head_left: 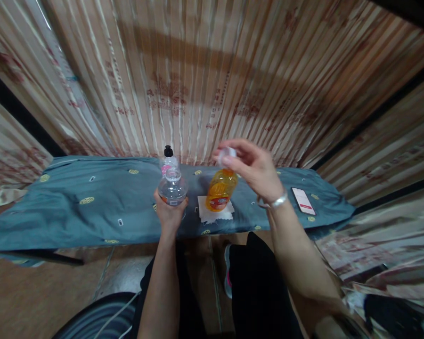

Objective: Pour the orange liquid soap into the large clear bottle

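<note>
My left hand (pixel 170 211) grips a clear plastic bottle (pixel 172 186) from below, holding it upright over the near edge of the table. My right hand (pixel 251 170) is raised above an orange bottle (pixel 220 189) and pinches a small white cap (pixel 227 153) between its fingertips. The orange bottle stands on a white napkin (pixel 215 211). Just behind the clear bottle, a bottle with a black cap and pink label (pixel 168 160) is partly hidden.
A low table covered by a blue-grey patterned cloth (pixel 92 197) spans the view. A smartphone (pixel 303 200) lies on its right end. A striped curtain (pixel 212 80) hangs close behind. My knees in dark trousers (pixel 257 282) are below the table edge.
</note>
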A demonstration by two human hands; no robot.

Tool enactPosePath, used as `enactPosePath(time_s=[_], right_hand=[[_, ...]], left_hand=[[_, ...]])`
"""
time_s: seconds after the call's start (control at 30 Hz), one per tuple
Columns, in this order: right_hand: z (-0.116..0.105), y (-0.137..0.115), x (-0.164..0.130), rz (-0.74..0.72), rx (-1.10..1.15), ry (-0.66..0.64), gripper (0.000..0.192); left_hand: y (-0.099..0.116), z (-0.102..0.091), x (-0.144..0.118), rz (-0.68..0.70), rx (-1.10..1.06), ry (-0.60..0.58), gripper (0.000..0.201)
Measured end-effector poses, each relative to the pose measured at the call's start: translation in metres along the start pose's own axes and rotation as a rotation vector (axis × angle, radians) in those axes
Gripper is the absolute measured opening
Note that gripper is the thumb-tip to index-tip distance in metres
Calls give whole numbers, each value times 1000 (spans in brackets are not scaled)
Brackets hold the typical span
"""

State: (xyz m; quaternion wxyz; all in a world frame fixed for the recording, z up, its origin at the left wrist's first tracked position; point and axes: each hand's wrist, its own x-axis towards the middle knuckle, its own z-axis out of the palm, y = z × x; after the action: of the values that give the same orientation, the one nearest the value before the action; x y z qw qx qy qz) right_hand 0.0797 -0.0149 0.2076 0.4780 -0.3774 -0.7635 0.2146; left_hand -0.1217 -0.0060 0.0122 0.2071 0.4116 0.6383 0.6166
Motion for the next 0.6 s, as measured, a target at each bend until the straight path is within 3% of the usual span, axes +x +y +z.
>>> enactPosePath(time_s=[0.1,0.17,0.23,0.37,0.47,0.6], right_hand=[[-26,61,-62,268,180,334,51],[-30,105,-97,502,140,430,62],[-25,143,-121,661,71,437,69],[-13,191,-139,750,-21,413,62],[-10,208,-141,780,-128,385,51],[-9,216,-145,795,-256,314,36]], left_hand=[[0,0,-1,7,-8,5,41],[1,0,0,9,-9,8,41],[2,0,0,9,-6,10,41],[3,-1,1,8,4,20,55],[3,-2,2,4,13,32,82],[2,-2,3,-7,24,48,85]])
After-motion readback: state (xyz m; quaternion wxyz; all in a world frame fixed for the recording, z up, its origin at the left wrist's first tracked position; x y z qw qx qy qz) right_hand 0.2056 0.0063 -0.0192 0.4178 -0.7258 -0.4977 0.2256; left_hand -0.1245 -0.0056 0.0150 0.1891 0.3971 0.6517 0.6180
